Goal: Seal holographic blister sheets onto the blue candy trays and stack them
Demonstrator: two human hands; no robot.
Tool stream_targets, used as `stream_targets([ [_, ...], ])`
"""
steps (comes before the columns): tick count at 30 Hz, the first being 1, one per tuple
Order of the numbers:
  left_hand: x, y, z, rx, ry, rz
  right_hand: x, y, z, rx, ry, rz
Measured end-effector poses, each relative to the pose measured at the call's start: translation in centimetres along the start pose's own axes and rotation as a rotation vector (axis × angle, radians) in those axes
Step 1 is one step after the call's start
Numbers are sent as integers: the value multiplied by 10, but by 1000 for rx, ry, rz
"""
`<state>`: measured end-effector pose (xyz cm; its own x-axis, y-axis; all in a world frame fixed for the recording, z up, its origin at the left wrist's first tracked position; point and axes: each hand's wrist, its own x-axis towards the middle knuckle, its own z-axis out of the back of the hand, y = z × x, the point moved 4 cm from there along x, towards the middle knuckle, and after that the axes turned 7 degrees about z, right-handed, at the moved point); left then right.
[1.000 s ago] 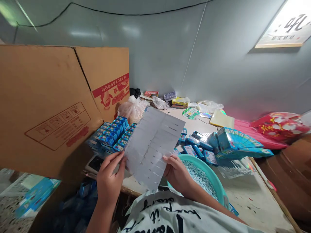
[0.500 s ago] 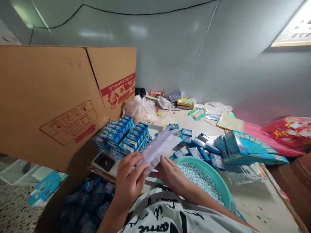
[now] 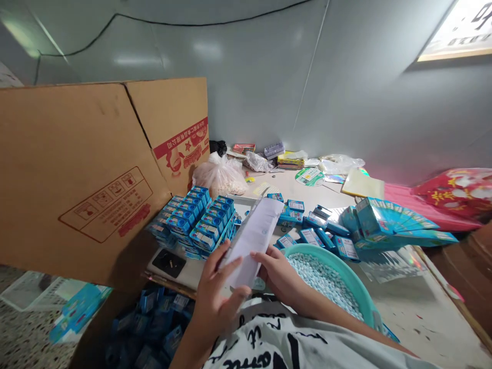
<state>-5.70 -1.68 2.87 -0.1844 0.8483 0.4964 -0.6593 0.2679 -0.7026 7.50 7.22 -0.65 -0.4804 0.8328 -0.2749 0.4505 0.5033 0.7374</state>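
A long white folded sheet [image 3: 253, 233], perhaps thin card, is held at a slant over the front of the table. My left hand [image 3: 219, 287] grips its lower left edge, with fingers behind and some lying across the face. From the lower right side, my right hand [image 3: 280, 274] pinches the sheet, thumb on top. Just right of my right hand stands a turquoise basin [image 3: 363, 292] filled with small pale blue pellets [image 3: 325, 282]. Stacked small blue boxes [image 3: 196, 220] stand beyond my left hand, and loose blue boxes [image 3: 317, 236] lie beyond the basin.
A large cardboard carton [image 3: 103, 179] rises at the left, with many blue boxes [image 3: 154, 318] down inside it. A black phone-like slab [image 3: 169, 262] lies by the table edge. Behind are a knotted plastic bag [image 3: 221, 174] and a fanned stack of blue cartons [image 3: 392, 225].
The sheet has turned more upright, its plain face toward me. My left hand has shifted its fingers along the edge, and the whole view has swung slightly.
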Motion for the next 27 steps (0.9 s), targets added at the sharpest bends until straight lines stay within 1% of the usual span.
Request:
stream_targets([
  [3, 4, 18, 13, -34, -228, 270, 1, 3, 2, 19, 20, 15],
  [5, 4, 27, 20, -38, -377, 404, 2, 7, 1, 9, 85, 24],
  [6, 4, 30, 21, -41, -422, 438, 3, 8, 1, -5, 119, 35],
  [8, 3, 31, 22, -34, -481, 440, 6, 11, 0, -43, 155, 57],
  [10, 1, 27, 21, 31, -546, 370, 9, 11, 3, -82, 123, 70],
  [11, -1, 23, 21, 93, -588, 310, 11, 11, 5, -94, 95, 69],
  [13, -4, 13, 21, 259, -645, 112, 12, 9, 7, -91, 55, 68],
  [14, -4, 8, 21, 342, -640, -16, 11, 9, 7, -79, 56, 72],
  [16, -4, 1, 19, 442, -550, -260, 9, 8, 5, -58, 91, 90],
  [17, -4, -1, 19, 454, -484, -348, 8, 8, 4, -56, 108, 104],
  [19, -1, 0, 20, 438, -388, -428, 6, 8, 2, -67, 111, 135],
  [20, 0, 0, 22, 432, -390, -435, 7, 9, 2, -67, 98, 150],
  [21, 2, 1, 25, 428, -437, -401, 7, 9, 3, -61, 75, 163],
  [22, 5, 4, 29, 412, -516, -315, 9, 9, 5, -48, 48, 176],
  [23, 8, 8, 35, 371, -611, -182, 11, 10, 8, -27, 10, 187],
  [24, 11, 13, 41, 300, -707, -18, 13, 11, 13, -2, -39, 199],
  [25, 13, 19, 46, 206, -795, 147, 16, 11, 19, 19, -97, 208],
  [26, 15, 25, 51, 103, -862, 284, 18, 12, 26, 30, -155, 216],
  [27, 16, 29, 55, 9, -913, 368, 20, 13, 33, 28, -201, 225],
])
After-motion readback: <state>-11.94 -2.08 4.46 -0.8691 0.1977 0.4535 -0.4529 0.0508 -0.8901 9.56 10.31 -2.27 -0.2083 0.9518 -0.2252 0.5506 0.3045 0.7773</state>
